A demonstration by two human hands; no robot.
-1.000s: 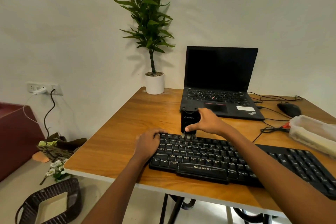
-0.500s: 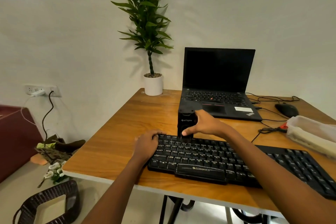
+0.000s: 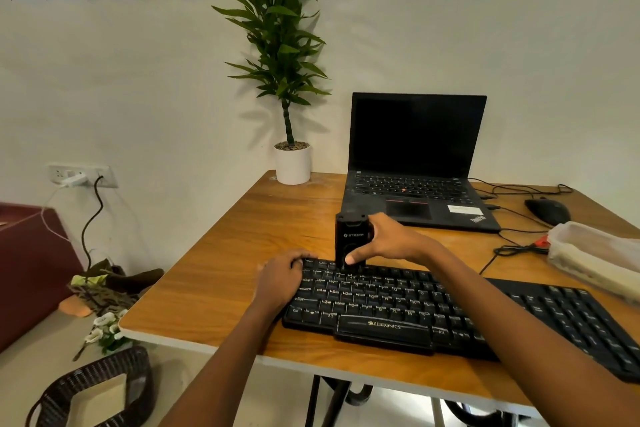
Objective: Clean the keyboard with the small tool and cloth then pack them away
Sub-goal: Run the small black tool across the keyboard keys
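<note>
You're mid-clean, tool stage. The keyboard (image 3: 398, 298) lies along the near edge of the table (image 3: 225, 270). The small tool (image 3: 351, 236) stands upright with its lower end on the top key row, left of middle. Your right hand (image 3: 391, 241) grips it, thumb on the front face and the other fingers wrapped behind. Your left hand (image 3: 280, 276) pins the keyboard's left end, fingers bent over its far edge. My read: the rows nearer you are yet to do, then the cloth wipe and the packing. I can't spot the cloth.

The wooden table sits against a white wall. On it: an open laptop (image 3: 415, 163) with a dark screen, a second keyboard (image 3: 581, 322) at right, a potted plant (image 3: 277, 45), a plastic container (image 3: 595, 253) and a mouse (image 3: 547, 211). A woven basket (image 3: 97, 388) sits on the floor.
</note>
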